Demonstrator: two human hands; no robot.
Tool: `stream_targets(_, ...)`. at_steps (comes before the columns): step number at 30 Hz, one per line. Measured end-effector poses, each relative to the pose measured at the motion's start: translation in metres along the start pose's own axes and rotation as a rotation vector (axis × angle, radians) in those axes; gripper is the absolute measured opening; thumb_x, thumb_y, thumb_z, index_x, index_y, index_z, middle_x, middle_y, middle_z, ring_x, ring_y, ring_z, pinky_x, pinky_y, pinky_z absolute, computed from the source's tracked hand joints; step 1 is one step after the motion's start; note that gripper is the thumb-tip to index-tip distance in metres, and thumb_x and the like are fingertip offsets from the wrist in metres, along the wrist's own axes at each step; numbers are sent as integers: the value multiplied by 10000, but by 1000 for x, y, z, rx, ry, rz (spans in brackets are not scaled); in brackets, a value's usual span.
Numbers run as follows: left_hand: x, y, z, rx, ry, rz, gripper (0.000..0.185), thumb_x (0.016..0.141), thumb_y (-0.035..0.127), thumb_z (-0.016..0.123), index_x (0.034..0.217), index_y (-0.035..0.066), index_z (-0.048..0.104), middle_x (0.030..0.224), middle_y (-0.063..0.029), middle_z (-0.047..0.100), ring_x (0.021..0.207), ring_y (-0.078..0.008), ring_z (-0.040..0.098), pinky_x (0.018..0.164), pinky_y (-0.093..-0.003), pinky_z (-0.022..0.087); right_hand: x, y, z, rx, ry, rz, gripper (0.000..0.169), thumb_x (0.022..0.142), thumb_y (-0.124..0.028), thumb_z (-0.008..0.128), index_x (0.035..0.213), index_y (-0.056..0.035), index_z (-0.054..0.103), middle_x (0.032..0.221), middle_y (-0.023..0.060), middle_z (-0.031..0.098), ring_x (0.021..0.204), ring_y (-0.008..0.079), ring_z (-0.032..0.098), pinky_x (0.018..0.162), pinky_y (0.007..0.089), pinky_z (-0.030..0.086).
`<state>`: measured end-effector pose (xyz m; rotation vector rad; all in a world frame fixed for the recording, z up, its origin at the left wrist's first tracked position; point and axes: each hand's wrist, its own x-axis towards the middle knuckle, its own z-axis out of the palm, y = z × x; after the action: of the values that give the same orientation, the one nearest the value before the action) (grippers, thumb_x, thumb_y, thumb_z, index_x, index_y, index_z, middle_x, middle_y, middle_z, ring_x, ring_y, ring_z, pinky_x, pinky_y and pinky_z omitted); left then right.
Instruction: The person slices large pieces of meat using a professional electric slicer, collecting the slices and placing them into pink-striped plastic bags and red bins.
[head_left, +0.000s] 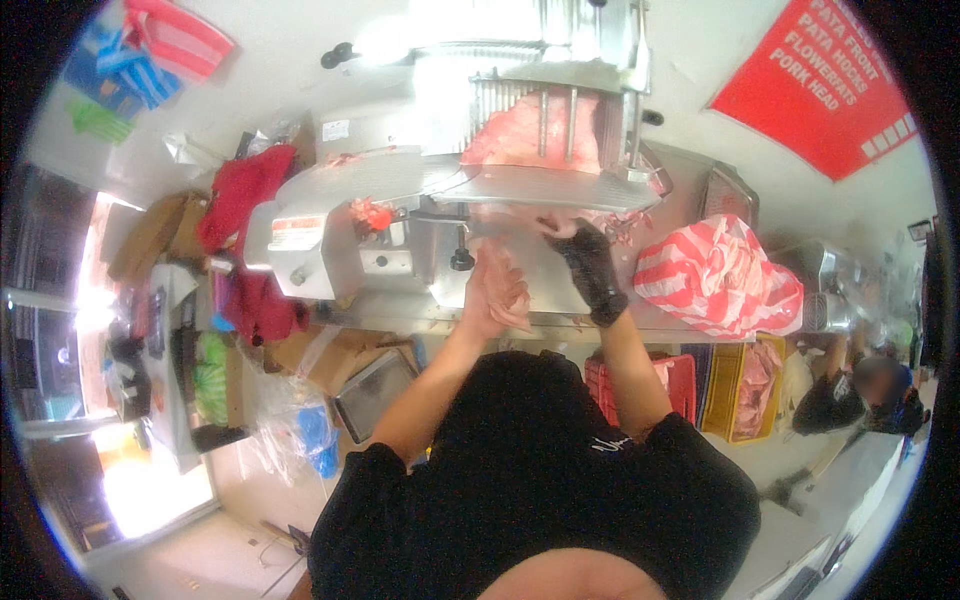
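My bare left hand (486, 296) holds a bunch of thin pale-pink meat slices (506, 285) in front of a metal meat slicer (540, 187). My right hand (591, 262), in a black glove, is just below the slicer's blade edge. Its fingertips grip a thin meat slice (556, 224) coming off the machine. Behind the blade, a large pink slab of meat (544, 131) rests on the carriage, crossed by metal rods. Red meat scraps (369, 210) cling to the housing at left.
Right of the slicer lies a red-and-white striped plastic bag (660, 277) with sliced meat on it. Below the counter are a red crate (682, 386) and a yellow crate (716, 390) of meat. Another person (832, 405) is at far right. Cardboard boxes (322, 349) stand at left.
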<state>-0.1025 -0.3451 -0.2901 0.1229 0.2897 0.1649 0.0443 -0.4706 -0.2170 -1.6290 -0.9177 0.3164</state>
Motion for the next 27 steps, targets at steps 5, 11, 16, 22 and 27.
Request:
stream_targets(5, -3, -4, 16, 47, -9, 8, 550, 954, 533, 440, 1299, 108, 488, 1013, -81, 592, 904, -274, 620, 716, -422, 533, -16, 23, 43, 190, -355, 27, 301, 864, -223, 624, 1070, -6, 663, 984, 101, 693, 864, 208, 633, 826, 346, 492)
stream_targets(11, -7, 2, 11, 17, 71, 51, 402, 962, 382, 405, 1198, 66, 483, 1124, -153, 586, 996, -309, 597, 829, -535, 500, 4, 70, 31, 133, -775, 99, 353, 827, -114, 660, 1161, 0, 654, 1133, 117, 686, 1015, 188, 625, 944, 336, 467)
stream_targets(16, -5, 18, -12, -94, -33, 111, 482, 984, 455, 380, 1136, 18, 515, 920, -131, 594, 564, -151, 489, 611, -297, 466, 81, 82, 49, 368, -683, -34, 289, 823, -100, 648, 1078, 34, 672, 1034, 109, 709, 1003, 196, 632, 934, 332, 475)
stream_targets(22, -12, 15, 3, -96, -85, 45, 467, 974, 556, 374, 1027, 129, 557, 540, 47, 399, 415, -114, 388, 575, -373, 437, 135, 109, 120, -698, -496, -308, 317, 881, -137, 605, 1143, 41, 616, 1103, 125, 671, 1038, 208, 623, 925, 341, 486)
stream_targets(27, -16, 24, -13, -164, -198, 57, 457, 952, 597, 396, 1122, 197, 534, 803, -4, 540, 502, -133, 409, 662, -460, 441, 135, 105, 134, -757, -542, -403, 343, 930, -168, 568, 1197, 47, 569, 1162, 139, 639, 1067, 219, 616, 918, 349, 494)
